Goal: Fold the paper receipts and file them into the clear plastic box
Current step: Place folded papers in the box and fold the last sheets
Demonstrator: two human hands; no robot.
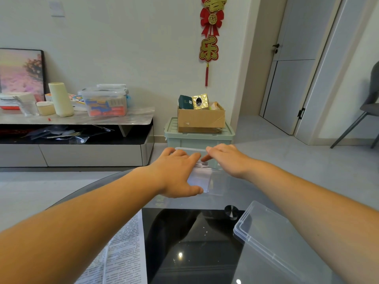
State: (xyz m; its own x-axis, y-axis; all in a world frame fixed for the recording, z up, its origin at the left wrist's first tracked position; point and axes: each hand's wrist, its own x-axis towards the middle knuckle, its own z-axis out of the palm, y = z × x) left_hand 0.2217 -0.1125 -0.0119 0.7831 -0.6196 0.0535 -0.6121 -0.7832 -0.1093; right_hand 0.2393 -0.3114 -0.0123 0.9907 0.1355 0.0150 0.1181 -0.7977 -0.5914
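Note:
The clear plastic box (217, 182) stands at the far edge of the round glass table (205, 242). My left hand (176, 173) lies over its left side, fingers at the far rim and thumb hooked on the near corner, holding it. From the right, my right hand (227, 160) reaches over the box with straight fingers, the fingertips dipping onto white folded paper (202, 166) inside. The box's clear lid (272, 238) lies on the table at the lower right. Printed paper receipts (123, 253) lie flat at the lower left, partly under my left forearm.
A round black knob (231, 211) sits under the glass near the lid. Beyond the table, a green storage bin (199, 138) carries a cardboard box (201, 119). A low cabinet (78, 119) with containers runs along the left wall. A chair (365, 111) stands at the far right.

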